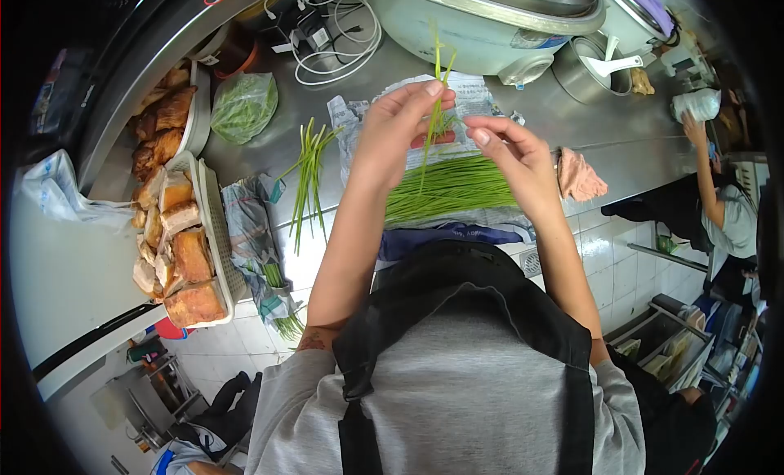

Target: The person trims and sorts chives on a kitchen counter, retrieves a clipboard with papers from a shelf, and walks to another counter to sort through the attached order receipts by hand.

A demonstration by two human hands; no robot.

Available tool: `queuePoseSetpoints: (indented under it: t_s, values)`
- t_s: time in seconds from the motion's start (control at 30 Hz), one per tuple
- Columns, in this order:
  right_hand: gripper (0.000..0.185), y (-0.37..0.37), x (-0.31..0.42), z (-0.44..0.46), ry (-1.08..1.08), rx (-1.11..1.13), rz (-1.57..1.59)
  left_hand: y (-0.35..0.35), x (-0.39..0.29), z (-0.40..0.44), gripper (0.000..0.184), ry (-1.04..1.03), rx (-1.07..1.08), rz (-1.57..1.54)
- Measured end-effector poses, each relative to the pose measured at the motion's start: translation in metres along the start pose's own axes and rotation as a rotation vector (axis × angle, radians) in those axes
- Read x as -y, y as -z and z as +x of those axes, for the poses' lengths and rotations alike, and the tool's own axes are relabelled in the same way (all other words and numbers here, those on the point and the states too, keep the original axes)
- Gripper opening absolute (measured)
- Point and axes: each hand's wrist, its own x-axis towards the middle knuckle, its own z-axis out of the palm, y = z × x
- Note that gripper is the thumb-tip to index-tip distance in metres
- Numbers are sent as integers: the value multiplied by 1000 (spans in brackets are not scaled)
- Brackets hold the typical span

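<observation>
A few slender green stalks (435, 116) are pinched between the thumb and fingers of a person's left hand (392, 132) above a steel counter (531, 104). Their long axis runs away from the person, thin tips pointing toward the large pot (478, 38) and the other ends back over a thick bundle (457, 189). The stalks pass just to the right of the left hand's fingertips, in the gap between the hands. The right hand (523, 161) stands close by, apart from the left, thumb and fingers bent toward the stalks; whether it grips a strand cannot be told. Below, the bundle lies crosswise, left to right, next to newspaper (474, 87). A smaller pile (309, 169) rests left of the left hand, its stalks lying mostly lengthwise.
</observation>
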Motion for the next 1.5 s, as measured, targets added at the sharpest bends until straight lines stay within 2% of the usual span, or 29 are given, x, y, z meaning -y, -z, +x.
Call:
queuePoseSetpoints:
  t_s: [0.1, 0.3, 0.4, 0.53, 0.83, 0.93, 1.23, 1.43, 1.5]
  values:
    - [24, -10, -2, 9, 75, 3, 27, -1, 5, 0, 31, -13, 19, -13]
    - [24, -14, 4, 29, 44, -63, 225, 2, 9, 0, 31, -48, 37, 39]
    - [21, -9, -2, 39, 82, -58, 131, 4, 11, 0, 29, -27, 74, 85]
    - [18, -5, -2, 42, 70, -30, 180, 7, 8, 0, 27, -42, 144, 128]
    - [15, -8, 0, 44, 85, -49, 148, 4, 5, 1, 26, -66, 114, 263]
    - [17, -4, 1, 46, 78, -34, 143, 5, 7, 2, 20, -92, 112, 288]
    - [25, 0, 8, 45, -16, -91, 247, 12, 0, -3, 26, -10, 75, 188]
    - [25, 3, 7, 41, -15, -100, 264, 16, -1, -6, 27, 60, 133, 119]
    - [24, 5, 6, 39, -18, -111, 260, 18, 1, -4, 27, 1, 16, 122]
